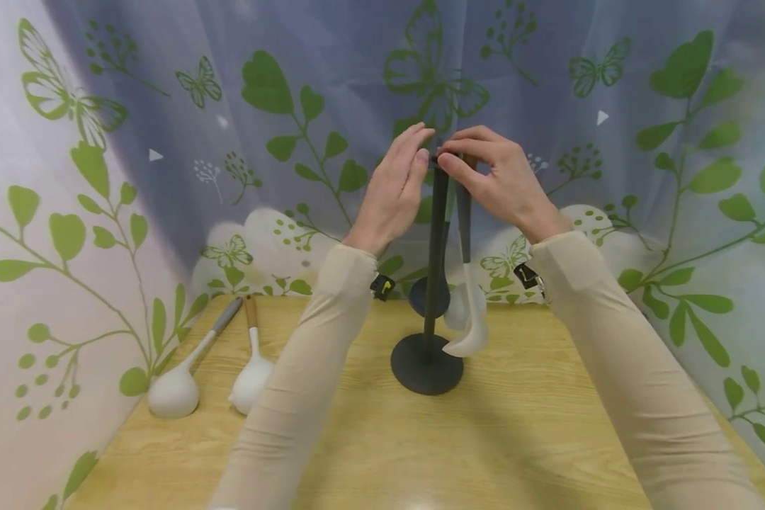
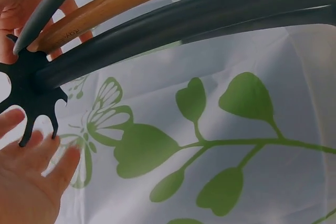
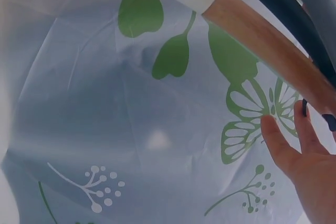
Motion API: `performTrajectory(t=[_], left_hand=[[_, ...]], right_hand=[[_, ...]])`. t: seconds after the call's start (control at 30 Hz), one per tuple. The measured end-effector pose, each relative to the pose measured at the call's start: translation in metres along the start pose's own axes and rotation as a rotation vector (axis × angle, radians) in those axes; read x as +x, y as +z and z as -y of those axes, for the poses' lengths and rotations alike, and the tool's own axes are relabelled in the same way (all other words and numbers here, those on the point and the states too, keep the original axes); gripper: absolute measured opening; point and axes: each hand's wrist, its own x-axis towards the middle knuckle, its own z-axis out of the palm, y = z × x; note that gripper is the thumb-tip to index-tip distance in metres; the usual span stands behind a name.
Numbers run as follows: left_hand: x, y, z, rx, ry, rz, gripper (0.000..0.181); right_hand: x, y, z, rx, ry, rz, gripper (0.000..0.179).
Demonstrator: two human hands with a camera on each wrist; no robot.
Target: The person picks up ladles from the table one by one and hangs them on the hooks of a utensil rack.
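A dark utensil stand (image 1: pixel 435 248) with a round base has a ring of hooks (image 2: pixel 44 109) at its top. My right hand (image 1: pixel 500 173) pinches the upper end of a white ladle's grey handle (image 1: pixel 464 219) at the hooks. The ladle's bowl (image 1: pixel 474 341) hangs beside the pole. My left hand (image 1: pixel 395 188) is on the other side of the top, fingers fairly straight, fingertips right at the hook prongs. Also hanging there are a dark ladle (image 1: pixel 429 304) and a white utensil with a wooden handle (image 2: pixel 105 11), its head (image 1: pixel 455 312) partly hidden.
On the wooden table (image 1: pixel 516 439), to the left, lie a white ladle with a grey handle (image 1: pixel 173 393) and a white ladle with a wooden handle (image 1: pixel 251 379), partly behind my left sleeve. A leaf-and-butterfly patterned curtain (image 1: pixel 357 42) surrounds the table's back and sides.
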Motion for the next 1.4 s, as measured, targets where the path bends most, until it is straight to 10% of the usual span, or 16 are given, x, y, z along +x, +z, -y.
performTrajectory(t=[0.47, 1.0, 1.4], left_hand=[[-0.046, -0.001, 0.027, -0.068, -0.090, -0.060, 0.070], [-0.088, -0.003, 0.046, -0.029, -0.118, 0.012, 0.050], [-0.134, 0.005, 0.070, 0.083, -0.405, 0.133, 0.055]], right_hand=[[-0.001, -0.001, -0.001, 0.006, -0.005, 0.014, 0.040], [-0.002, 0.002, 0.001, 0.022, 0.037, 0.008, 0.037], [-0.001, -0.004, 0.004, -0.037, 0.011, 0.034, 0.038]])
